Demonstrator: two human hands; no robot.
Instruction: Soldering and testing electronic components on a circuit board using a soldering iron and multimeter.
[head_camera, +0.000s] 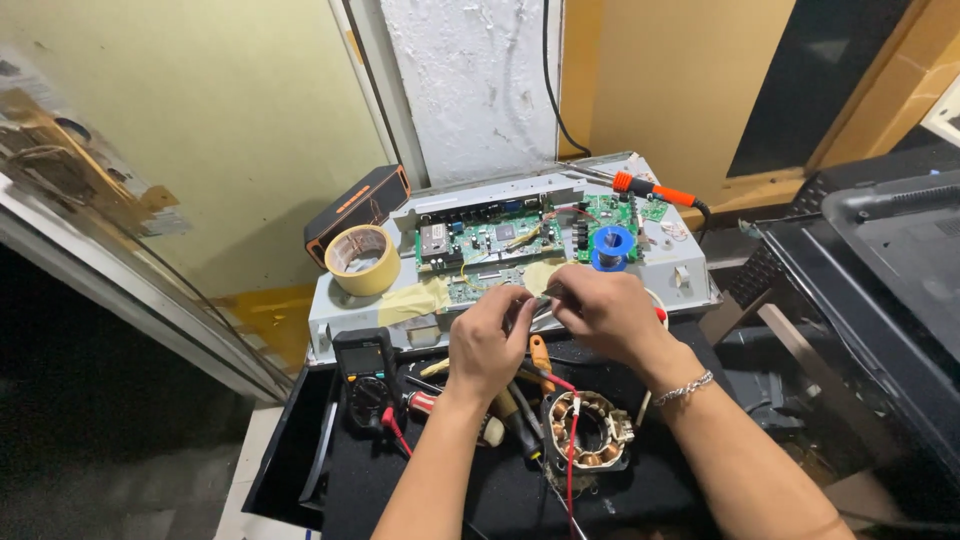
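**A:** What takes up the most room?

**B:** The black counter (480, 500), running under both forearms. On its far side lies a grey metal chassis (640, 265), opened flat, with green circuit boards (500, 240) mounted in it. Strips of tan tape are stuck along its near edge.

**A:** And off to the sides?

**B:** A black speaker with orange trim (355, 210) sits behind the chassis on the left. Leaning on the chassis just in front of it is a roll of tan tape (362, 258). A black multimeter (365, 385) rests on the counter near the left forearm, with a red lead beside it.

**A:** What lies close to the person?

**B:** A motor stator with copper windings (588, 430), between the two forearms, with a red wire crossing it. Left of it lie screwdrivers (520, 410), one with an orange handle. An orange-handled soldering iron (655, 190) rests on the chassis's far right corner, and a blue spool of solder (612, 245) stands on the board just beyond the hands.

**A:** And the hands?

**B:** They meet over the near edge of the chassis. The left hand (485, 345) is curled, its fingertips pinched; the right hand (605, 310) is closed the same way, a bracelet on its wrist. Both pinch something thin between them, too small to make out.
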